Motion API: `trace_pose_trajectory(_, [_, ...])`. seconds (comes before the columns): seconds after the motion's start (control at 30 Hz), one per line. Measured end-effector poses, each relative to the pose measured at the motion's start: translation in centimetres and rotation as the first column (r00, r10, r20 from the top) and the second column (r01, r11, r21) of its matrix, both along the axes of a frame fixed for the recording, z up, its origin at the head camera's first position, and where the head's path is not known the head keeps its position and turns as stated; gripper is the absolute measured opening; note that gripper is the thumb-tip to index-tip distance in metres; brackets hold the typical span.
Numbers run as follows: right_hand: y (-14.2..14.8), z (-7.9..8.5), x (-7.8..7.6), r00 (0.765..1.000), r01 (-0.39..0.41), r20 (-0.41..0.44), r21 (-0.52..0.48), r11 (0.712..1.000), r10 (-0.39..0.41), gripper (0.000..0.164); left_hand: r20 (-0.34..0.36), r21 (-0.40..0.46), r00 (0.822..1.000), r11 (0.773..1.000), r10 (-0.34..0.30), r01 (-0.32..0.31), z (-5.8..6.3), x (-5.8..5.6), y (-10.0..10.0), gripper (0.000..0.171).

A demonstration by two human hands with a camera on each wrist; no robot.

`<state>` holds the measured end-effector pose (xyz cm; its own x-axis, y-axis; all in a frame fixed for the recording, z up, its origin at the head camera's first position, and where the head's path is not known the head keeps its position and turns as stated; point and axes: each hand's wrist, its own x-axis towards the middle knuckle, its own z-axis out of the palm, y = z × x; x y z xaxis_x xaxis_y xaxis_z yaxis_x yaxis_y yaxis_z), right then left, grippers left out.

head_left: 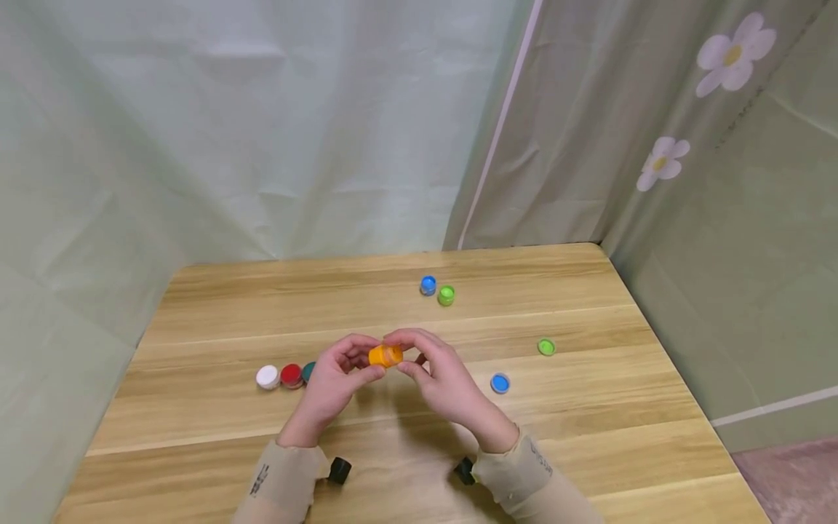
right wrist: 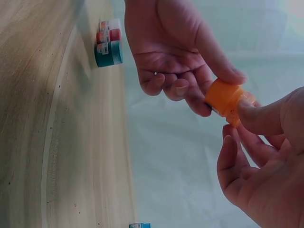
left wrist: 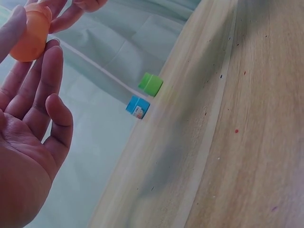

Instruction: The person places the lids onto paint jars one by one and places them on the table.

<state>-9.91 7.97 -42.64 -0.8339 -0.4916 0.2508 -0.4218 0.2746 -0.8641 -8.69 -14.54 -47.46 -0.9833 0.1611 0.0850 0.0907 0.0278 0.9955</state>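
Observation:
A small orange paint jar (head_left: 385, 355) is held up above the table between both hands, tipped on its side. My left hand (head_left: 335, 378) grips the jar's body between thumb and fingers. From the other side, my right hand (head_left: 450, 382) pinches the lid end with thumb and fingertips. The right wrist view shows the orange jar (right wrist: 222, 97) with its lid end partly hidden by the right thumb (right wrist: 260, 118). Close by the left hand stand a white-topped jar (head_left: 268, 377), a red jar (head_left: 291, 375) and a teal jar (head_left: 308, 372), which that hand partly covers.
Toward the back of the wooden table (head_left: 262, 306) stand a blue jar (head_left: 428, 285) and a green jar (head_left: 447, 295), both uncapped. A blue lid (head_left: 500, 383) and a green lid (head_left: 546, 346) lie apart at the right. Curtains (head_left: 327, 145) hang behind the table.

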Motion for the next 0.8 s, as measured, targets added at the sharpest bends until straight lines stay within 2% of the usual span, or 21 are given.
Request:
trace_pose_trajectory(0.57, [-0.15, -0.29, -0.01, 0.995, 0.076, -0.072, 0.140, 0.987, -0.066, 0.033, -0.003, -0.043, 1.000, 0.999, 0.027, -0.027, 0.22, -0.17, -0.23, 0.033])
trace_pose_trajectory(0.8, [-0.18, -0.46, 0.04, 0.990, 0.140, -0.043, 0.221, 0.965, -0.134, 0.028, -0.021, -0.051, 1.000, 0.999, -0.002, 0.001, 0.20, -0.03, -0.24, 0.033])
